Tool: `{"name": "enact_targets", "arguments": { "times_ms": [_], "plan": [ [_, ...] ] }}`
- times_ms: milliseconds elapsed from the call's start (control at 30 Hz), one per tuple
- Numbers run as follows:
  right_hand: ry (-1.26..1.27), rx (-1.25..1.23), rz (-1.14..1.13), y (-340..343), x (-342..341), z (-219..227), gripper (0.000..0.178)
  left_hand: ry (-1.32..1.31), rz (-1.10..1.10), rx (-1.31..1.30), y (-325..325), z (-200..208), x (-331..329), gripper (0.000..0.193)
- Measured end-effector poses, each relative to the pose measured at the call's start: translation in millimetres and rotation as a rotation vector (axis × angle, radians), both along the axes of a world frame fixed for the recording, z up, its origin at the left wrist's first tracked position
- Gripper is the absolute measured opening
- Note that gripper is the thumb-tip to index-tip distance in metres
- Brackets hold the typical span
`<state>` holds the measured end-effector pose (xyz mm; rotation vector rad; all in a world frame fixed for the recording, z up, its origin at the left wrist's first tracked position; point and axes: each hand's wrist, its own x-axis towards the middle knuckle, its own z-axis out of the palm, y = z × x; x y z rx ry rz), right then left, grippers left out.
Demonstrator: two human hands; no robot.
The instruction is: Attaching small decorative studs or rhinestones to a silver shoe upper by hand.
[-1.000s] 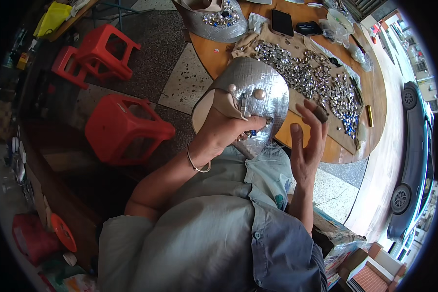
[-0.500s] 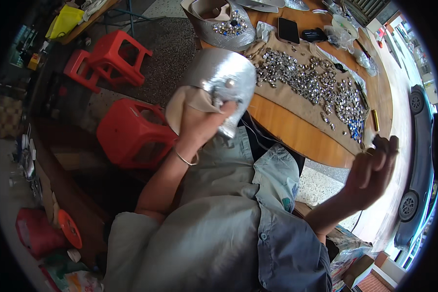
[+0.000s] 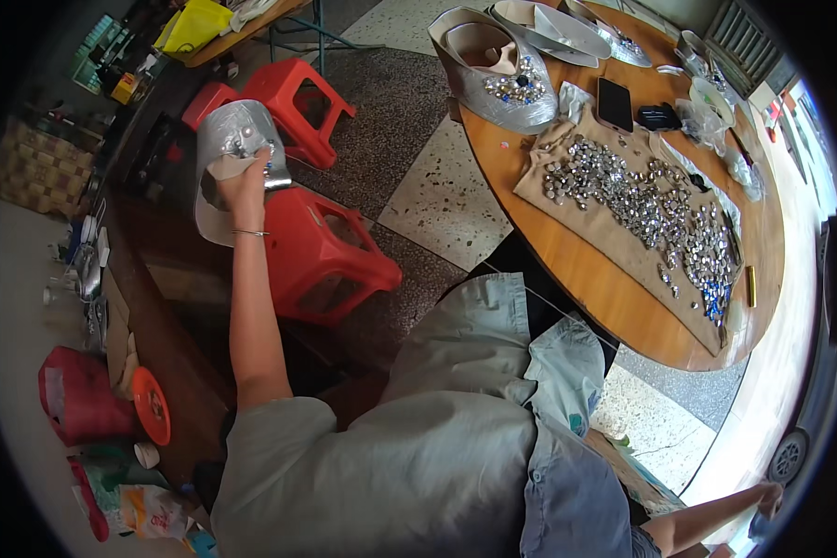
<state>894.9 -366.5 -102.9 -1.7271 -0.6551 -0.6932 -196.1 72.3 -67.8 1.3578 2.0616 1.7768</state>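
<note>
The left hand is gripping a curved silver piece with beige lining at far left.
The piece is extending beyond and left of the grip, its length running roughly near to far; the right hand (blurred, I cannot tell its grip) is hanging well apart, near right.

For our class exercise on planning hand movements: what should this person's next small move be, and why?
Probably draw the left hand inward, gripping the silver visor-shaped piece securely: it is held out near the red stools, away from the round table and its loose gems, while the right hand is stretched out to the opposite side.
</note>
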Motion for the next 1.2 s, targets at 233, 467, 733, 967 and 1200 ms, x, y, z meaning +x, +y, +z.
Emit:
{"name": "enact_targets", "arguments": {
  "times_ms": [233, 467, 733, 967, 1200],
  "plan": [
    [0.206, 0.003, 0.598, 273.7, -395.3, 61.6, 0.030, -0.873, -0.731, -0.015, -21.5, 11.1, 232.7, 0.038],
    [0.100, -0.252, 1.243, 359.1, -549.1, 41.9, 0.020, -0.936, -0.901, -0.149, -20.6, -13.4, 371.6, 0.044],
    [0.075, -0.360, 1.135, 372.1, -553.2, 4.1, 0.023, -0.967, -1.002, -0.225, -15.6, -29.0, 398.3, 0.039],
    [0.130, -0.317, 1.140, 369.4, -557.6, -0.4, 0.021, -0.974, -1.016, -0.214, -18.5, -33.4, 396.1, 0.041],
    [0.140, -0.264, 1.165, 372.8, -557.1, -9.0, 0.022, -0.969, -1.020, -0.196, -19.8, -39.9, 396.6, 0.041]
  ]
}}
